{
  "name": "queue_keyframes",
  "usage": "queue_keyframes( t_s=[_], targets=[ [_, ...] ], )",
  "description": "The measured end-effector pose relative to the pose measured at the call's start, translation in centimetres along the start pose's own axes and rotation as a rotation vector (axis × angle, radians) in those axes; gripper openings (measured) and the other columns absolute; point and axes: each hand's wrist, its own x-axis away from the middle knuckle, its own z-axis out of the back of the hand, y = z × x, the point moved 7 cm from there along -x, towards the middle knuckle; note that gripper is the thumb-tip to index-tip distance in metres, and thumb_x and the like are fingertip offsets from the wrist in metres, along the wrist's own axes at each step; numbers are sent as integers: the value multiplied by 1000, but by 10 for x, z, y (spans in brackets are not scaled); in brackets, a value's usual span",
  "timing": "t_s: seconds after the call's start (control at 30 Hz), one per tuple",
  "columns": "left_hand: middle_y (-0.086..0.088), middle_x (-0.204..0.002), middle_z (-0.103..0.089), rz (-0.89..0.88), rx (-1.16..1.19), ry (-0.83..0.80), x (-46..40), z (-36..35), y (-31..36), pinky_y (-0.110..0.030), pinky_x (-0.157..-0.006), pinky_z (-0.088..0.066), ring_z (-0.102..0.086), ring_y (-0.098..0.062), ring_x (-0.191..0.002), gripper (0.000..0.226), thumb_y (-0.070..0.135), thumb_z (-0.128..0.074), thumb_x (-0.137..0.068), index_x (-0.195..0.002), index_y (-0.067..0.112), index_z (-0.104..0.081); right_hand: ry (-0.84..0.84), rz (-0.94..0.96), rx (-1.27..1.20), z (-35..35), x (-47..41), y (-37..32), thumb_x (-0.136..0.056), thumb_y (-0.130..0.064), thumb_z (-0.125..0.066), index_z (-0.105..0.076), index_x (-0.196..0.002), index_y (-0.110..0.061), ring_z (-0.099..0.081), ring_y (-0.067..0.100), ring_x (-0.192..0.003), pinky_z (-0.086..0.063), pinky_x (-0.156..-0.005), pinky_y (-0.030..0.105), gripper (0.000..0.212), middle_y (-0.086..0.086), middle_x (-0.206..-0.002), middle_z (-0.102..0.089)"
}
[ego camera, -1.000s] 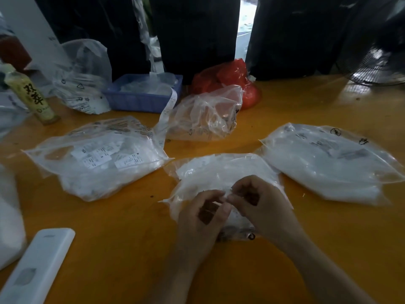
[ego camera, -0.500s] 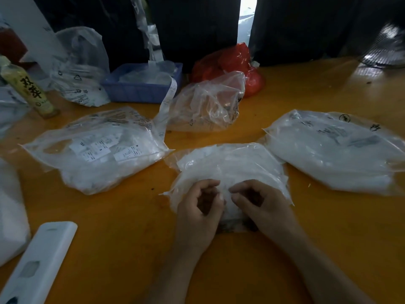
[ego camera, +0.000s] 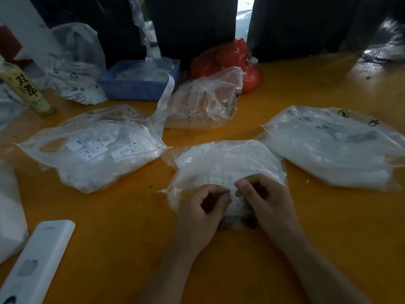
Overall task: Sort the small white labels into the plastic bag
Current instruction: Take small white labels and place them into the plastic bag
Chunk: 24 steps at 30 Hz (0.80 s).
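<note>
Item: plastic bag (ego camera: 228, 163) on table (ego camera: 131, 216); I am pinching its mouth with left hand (ego camera: 201, 207) and right hand (ego camera: 263, 198), fingers curled, steadying it for labels (ego camera: 221, 179).

1. An orange table (ego camera: 122, 227) is seen, with a clear plastic bag (ego camera: 228, 163) of small white labels (ego camera: 221, 179) laid at its centre.
2. The near edge of that bag is pinched by the left hand (ego camera: 202, 208) and the right hand (ego camera: 266, 197), whose curled fingertips almost meet.
3. At 9 o'clock of it, a second filled bag (ego camera: 94, 150) with printed labels is laid; at 3 o'clock, a third filled bag (ego camera: 333, 148).
4. At 12 o'clock, a crumpled, nearly empty bag (ego camera: 203, 99) is set, with a red bag (ego camera: 230, 60) behind it.
5. At 11 o'clock, a blue tray (ego camera: 135, 86) is placed; farther left, a yellow-green bottle (ego camera: 26, 88).
6. At 8 o'clock, a white flat device (ego camera: 37, 260) is laid.
</note>
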Motion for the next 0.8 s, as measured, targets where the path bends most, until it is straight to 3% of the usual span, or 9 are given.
queue_keyframes(
  t_s=[0.07, 0.13, 0.27, 0.37, 0.43, 0.57, 0.67, 0.73, 0.8],
  targets=[
    [21, -96, -77, 11, 65, 49, -1, 4, -4, -12, -78, -56, -74, 1, -91, 13, 25, -71, -99, -99, 37, -74, 2, 3, 4, 1, 0, 1, -91, -36, -69, -72, -89, -23, -64, 8, -65, -49, -56, 17, 13, -6, -81, -72],
    [17, -96, -78, 27, 140, 44, -1, 4, -6, -16, -77, -58, -75, -4, -91, 6, 29, -72, -98, -102, 30, -75, -14, 18, 28, 0, 1, 1, -89, -29, -72, -71, -91, -26, -67, 8, -73, -52, -60, 16, 4, -11, -87, -72],
    [28, -104, -74, -1, 117, 9, 1, 2, 0, -9, -79, -54, -71, 5, -99, 22, 47, -80, -90, -110, 37, -74, -101, 54, 169, -10, 5, 2, -88, -25, -74, -70, -93, -32, -68, 6, -78, -53, -62, 16, 9, -17, -86, -71],
    [22, -100, -78, 8, 153, 59, -1, 7, -7, -15, -78, -58, -74, 0, -95, 17, 44, -73, -90, -103, 35, -79, -87, 89, 248, -11, 5, -1, -93, -29, -70, -72, -99, -29, -67, -1, -85, -51, -68, 11, 7, -20, -90, -70],
    [16, -98, -80, 47, 221, 115, -1, 12, -13, -21, -75, -62, -76, -3, -92, 18, 45, -71, -90, -100, 34, -80, -21, 140, 350, -7, 1, -8, -95, -34, -61, -73, -106, -29, -64, -4, -90, -49, -72, 8, 17, -22, -97, -69],
    [7, -94, -82, 120, 403, 199, 0, 17, -19, -27, -50, -60, -79, -15, -77, 14, 45, -75, -86, -97, 38, -81, -20, 140, 651, -1, -22, -14, -101, -26, -59, -66, -129, -28, -53, -8, -78, -36, -72, 3, 29, -13, -114, -69],
    [-2, -96, -83, 183, 495, 189, 0, 17, -28, -45, -57, -66, -81, -24, -81, 18, 43, -76, -86, -100, 33, -83, -112, 134, 757, -4, -37, -20, -99, -29, -61, -48, -144, -33, -53, -2, -91, -41, -83, 16, 47, -13, -127, -61],
    [-5, -97, -83, 205, 555, 195, -1, 17, -30, -44, -64, -67, -81, -25, -86, 17, 37, -77, -87, -101, 29, -83, -172, 125, 836, -10, -39, -19, -96, -39, -65, -45, -141, -35, -58, 8, -106, -47, -92, 30, 50, -11, -136, -55],
    [-7, -101, -83, 220, 608, 198, -1, 17, -30, -40, -71, -68, -81, -27, -90, 16, 32, -77, -86, -101, 28, -82, -230, 90, 945, -17, -36, -14, -94, -46, -64, -49, -138, -32, -62, 18, -106, -52, -86, 33, 48, -7, -138, -48]
  ],
)
